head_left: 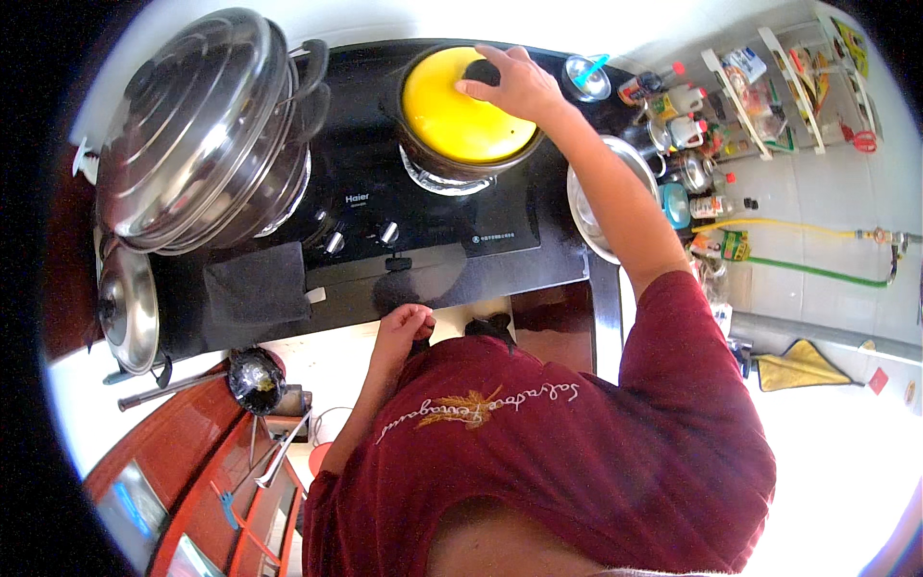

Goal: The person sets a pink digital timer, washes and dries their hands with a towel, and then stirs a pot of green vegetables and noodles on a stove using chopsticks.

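A dark clay pot (524,159) with a domed yellow lid (452,115) sits on the right burner of the black gas stove. From the right, my right hand (519,85) reaches over the lid. Its thumb and fingers are around the black knob (481,73), which they partly cover. The lid rests on the pot. My left hand (408,323) hangs low in front of the counter's edge, close to my body. Its fingers are curled in, and I see nothing held in them.
A large lidded steel steamer (197,135) fills the left burner. A dark cloth (255,284) and a steel lid (130,303) lie near the front left. Right of the pot stand a small metal bowl (586,79), a steel basin (586,207) and several bottles (687,132).
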### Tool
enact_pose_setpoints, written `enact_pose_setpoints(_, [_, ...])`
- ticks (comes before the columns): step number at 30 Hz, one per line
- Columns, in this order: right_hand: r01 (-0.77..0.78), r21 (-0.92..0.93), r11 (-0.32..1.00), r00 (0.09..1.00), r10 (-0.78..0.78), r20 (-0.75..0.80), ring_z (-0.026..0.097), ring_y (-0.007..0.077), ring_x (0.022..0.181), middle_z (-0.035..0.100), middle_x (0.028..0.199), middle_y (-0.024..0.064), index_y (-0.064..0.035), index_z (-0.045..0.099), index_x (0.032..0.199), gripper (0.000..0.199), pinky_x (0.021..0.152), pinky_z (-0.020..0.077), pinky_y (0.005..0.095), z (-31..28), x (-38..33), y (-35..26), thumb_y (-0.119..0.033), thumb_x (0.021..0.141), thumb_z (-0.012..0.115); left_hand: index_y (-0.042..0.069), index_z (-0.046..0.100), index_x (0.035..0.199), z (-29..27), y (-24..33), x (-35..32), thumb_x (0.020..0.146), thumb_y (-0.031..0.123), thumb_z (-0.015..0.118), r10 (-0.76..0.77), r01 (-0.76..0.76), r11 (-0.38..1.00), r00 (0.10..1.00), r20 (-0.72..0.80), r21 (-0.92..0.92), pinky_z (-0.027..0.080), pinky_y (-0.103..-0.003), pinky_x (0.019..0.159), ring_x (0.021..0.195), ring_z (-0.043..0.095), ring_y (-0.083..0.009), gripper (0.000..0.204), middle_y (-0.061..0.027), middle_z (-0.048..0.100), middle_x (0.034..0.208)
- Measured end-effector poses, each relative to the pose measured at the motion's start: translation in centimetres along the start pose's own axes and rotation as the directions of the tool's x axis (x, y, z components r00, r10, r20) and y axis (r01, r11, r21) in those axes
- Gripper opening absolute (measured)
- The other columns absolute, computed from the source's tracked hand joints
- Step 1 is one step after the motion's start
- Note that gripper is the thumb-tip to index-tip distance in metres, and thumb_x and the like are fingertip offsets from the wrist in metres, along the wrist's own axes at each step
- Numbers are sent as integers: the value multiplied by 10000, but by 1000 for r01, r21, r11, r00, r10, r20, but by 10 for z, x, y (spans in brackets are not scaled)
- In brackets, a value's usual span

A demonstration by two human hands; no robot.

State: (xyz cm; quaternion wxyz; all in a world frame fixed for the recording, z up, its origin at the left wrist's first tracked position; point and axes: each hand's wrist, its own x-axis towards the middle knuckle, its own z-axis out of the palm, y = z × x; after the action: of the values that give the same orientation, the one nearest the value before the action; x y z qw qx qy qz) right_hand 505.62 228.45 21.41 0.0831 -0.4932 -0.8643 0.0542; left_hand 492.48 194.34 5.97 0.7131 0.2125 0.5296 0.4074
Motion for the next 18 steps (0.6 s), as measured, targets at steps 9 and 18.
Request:
enact_pose_setpoints(9, [-81, 133, 988, 969, 109, -220, 599, 218, 858, 589, 995, 137, -81, 583, 1071, 445, 784, 453, 336, -60, -76, 96, -449, 841, 484, 21, 575, 928, 1, -4, 1, 861, 165, 491, -62, 60, 996, 998, 27, 71, 448, -240, 674, 709, 543, -119, 180, -59, 595, 833])
enact_pose_setpoints(18, [-66, 241, 968, 988, 97, -119, 591, 359, 824, 620, 867, 189, -94, 613, 971, 442, 739, 473, 420, -47, -56, 34, -485, 798, 497, 9, 579, 903, 31, 6, 31, 861, 176, 494, -72, 30, 975, 980, 185, 220, 445, -230, 651, 689, 550, -109, 192, -56, 608, 798])
